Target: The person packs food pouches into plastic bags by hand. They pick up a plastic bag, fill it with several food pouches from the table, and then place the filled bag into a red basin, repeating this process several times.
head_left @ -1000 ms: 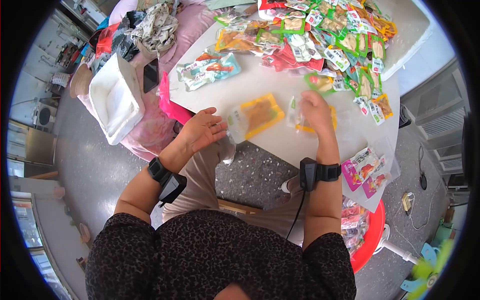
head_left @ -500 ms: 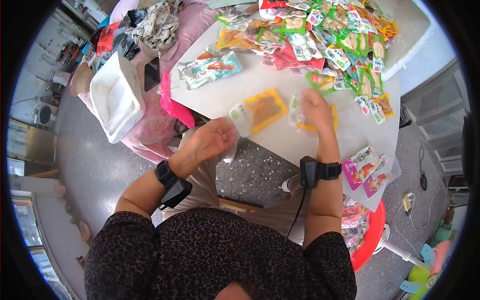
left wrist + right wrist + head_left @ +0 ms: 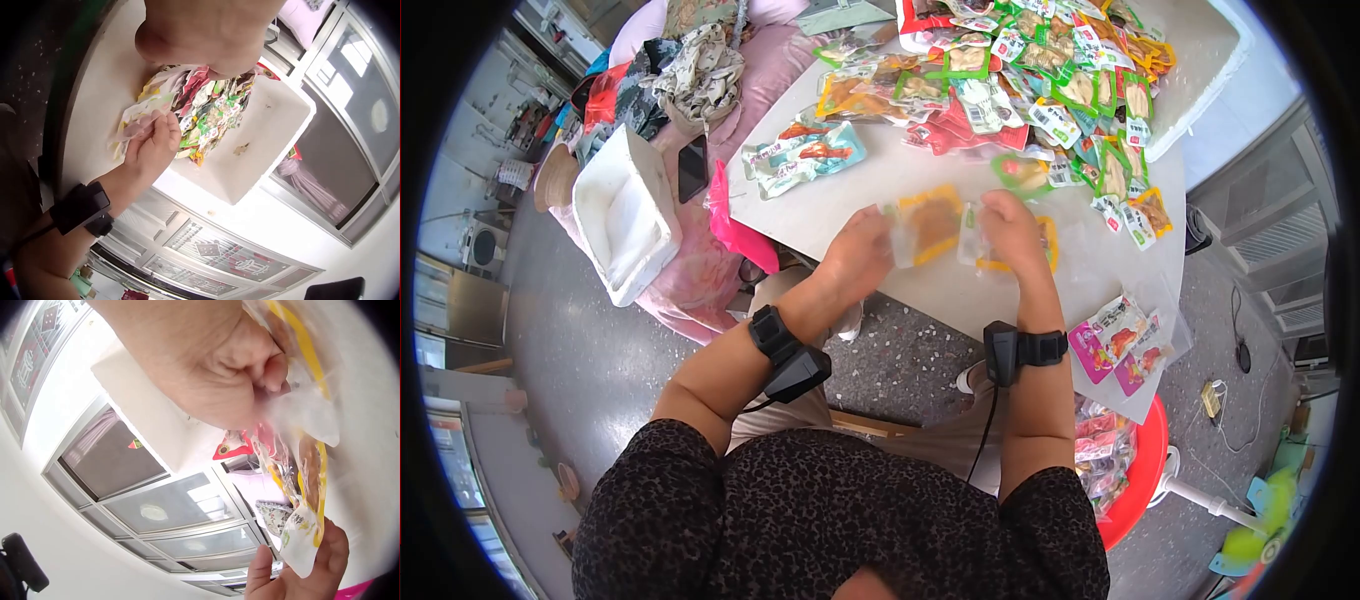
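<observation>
A yellow-edged clear packet with brown food (image 3: 930,222) is over the table between my two hands. My left hand (image 3: 860,258) is at its clear end. In the right wrist view, the left hand's fingers (image 3: 336,545) lie behind that clear end. The thumb stands up beside it, with a gap between thumb and packet. My right hand (image 3: 1012,238) pinches the clear end of a second yellow-edged packet (image 3: 1052,245), whose body is partly hidden beneath the hand. The left wrist view shows the right hand's fingers (image 3: 164,130) curled on clear film.
A large heap of food packets (image 3: 1060,100) covers the back right beside a white foam box (image 3: 1190,90). Teal packets (image 3: 805,155) lie at left, pink ones (image 3: 1115,345) at right. A red basin (image 3: 1145,470) stands below the table's right side.
My left hand has moved right and turned from palm up to palm sideways at the near packet's clear end. That packet has shifted slightly. The right hand stays in place on its packet.
</observation>
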`<state>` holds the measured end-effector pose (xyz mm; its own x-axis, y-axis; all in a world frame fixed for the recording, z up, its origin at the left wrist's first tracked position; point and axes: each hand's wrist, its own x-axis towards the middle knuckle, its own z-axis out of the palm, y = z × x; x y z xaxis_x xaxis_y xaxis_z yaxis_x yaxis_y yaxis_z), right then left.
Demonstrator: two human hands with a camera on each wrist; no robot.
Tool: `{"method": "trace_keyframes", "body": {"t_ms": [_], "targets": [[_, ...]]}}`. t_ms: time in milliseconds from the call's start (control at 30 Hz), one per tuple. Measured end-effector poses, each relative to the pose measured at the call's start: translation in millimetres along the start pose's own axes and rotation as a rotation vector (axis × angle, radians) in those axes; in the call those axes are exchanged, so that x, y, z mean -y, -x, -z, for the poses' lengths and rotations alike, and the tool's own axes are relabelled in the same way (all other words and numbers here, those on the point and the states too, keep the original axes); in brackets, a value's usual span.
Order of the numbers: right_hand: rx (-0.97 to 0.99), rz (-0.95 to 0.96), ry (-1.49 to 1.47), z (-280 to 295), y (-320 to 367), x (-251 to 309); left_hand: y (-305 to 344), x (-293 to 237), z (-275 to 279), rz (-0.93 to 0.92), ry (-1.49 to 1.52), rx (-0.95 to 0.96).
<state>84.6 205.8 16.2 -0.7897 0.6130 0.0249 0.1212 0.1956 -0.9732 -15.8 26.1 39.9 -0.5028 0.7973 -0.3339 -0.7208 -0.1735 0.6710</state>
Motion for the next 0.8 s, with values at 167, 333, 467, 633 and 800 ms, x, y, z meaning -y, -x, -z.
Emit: {"method": "trace_keyframes", "body": {"t_ms": [167, 333, 467, 633, 800], "targets": [[0.011, 0.023, 0.033, 0.5, -0.8, -2.7, -10.1, 12.6, 1.2, 0.157, 0.246, 0.09], [0.023, -0.001, 0.006, -0.6, 0.2, -1.6, -25.1, 23.0, -11.0, 0.034, 0.074, 0.224], [-0.032, 0.144, 0.046, -2.6, -2.8, -13.9, -27.5, 24.3, -23.5, -0.076, -0.043, -0.034], [0.001, 0.043, 0.018, 1.1, 0.3, -3.6, -22.5, 4.0, -13.6, -0.272, -0.256, -0.163], [-0.003, -0.002, 0.013, 1.9, 1.3, 2.5, 5.0, -30.0, -18.9, -0.257, -0.17, 0.02]]}}
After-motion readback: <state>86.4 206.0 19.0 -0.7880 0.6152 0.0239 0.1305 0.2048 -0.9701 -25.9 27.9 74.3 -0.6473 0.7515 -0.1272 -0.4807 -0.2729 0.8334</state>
